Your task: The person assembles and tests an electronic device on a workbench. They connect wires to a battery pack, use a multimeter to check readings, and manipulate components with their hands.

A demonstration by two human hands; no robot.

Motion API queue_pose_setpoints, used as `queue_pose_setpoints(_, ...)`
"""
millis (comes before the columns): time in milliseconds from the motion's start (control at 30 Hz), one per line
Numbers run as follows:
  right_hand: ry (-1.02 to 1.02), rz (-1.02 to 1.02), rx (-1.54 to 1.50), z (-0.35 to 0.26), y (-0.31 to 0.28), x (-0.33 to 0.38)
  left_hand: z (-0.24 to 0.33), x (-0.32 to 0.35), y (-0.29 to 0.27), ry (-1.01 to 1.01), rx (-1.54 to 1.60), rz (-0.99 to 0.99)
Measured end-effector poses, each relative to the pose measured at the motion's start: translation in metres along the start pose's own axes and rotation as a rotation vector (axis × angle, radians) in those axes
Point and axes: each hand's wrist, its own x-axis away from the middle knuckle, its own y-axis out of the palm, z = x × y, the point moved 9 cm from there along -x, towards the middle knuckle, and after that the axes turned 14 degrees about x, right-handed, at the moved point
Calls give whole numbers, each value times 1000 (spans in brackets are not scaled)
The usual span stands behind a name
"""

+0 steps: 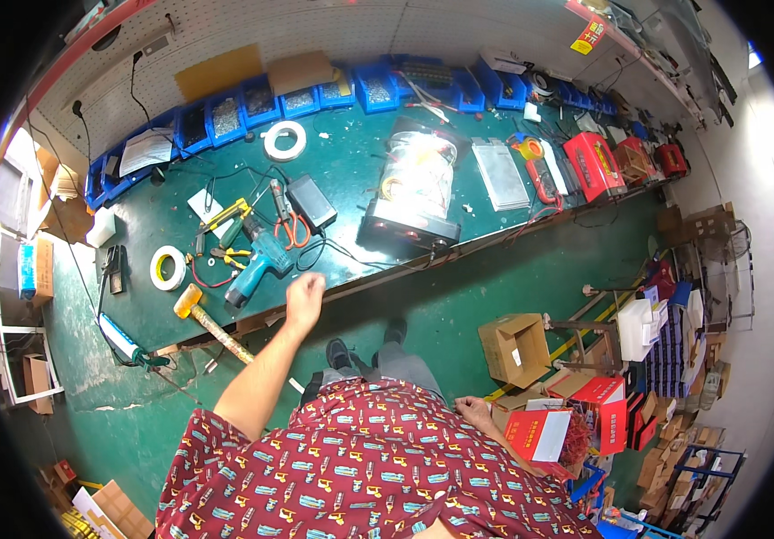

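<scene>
My left hand (305, 298) is closed in a loose fist just over the front edge of the green workbench, and no object shows in it. The teal cordless drill (263, 262) lies nearest, to its left. Beyond the drill are orange-handled scissors (294, 231), yellow-handled pliers (235, 258) and a black box-shaped device (312, 202). A mallet (215, 325) with a yellow head sticks out over the bench edge, left of my forearm. Low by my right side, my right hand (474, 410) hangs away from the bench, fingers loosely extended, holding nothing visible.
A clear-covered device (414, 184) with wires stands mid-bench. White tape rolls (168, 268), a flat metal panel (500, 175) and red boxes (594, 166) lie around it. Blue parts bins (225, 117) line the back. An open cardboard box (514, 350) and red cartons (598, 395) stand on the right.
</scene>
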Motion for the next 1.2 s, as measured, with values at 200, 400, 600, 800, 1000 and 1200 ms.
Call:
queue_pose_setpoints(200,-30,-62,39,-15,-18,-6,69,-156,61,148,-22,-24)
queue_pose_setpoints(400,-49,-62,42,-20,-42,-62,40,-261,133,-121,-88,19)
queue_pose_setpoints(600,25,-69,-87,-47,-91,-143,-8,-300,172,-475,-203,142)
queue_pose_setpoints(800,-56,-76,-136,-117,-167,-226,-15,-308,173,-431,-29,293)
queue_pose_setpoints(1000,-318,20,-240,-270,-223,-271,78,-282,212,-78,322,36)
queue_pose_setpoints(1200,-698,103,-232,-488,-234,-226,141,-256,226,133,238,-77)
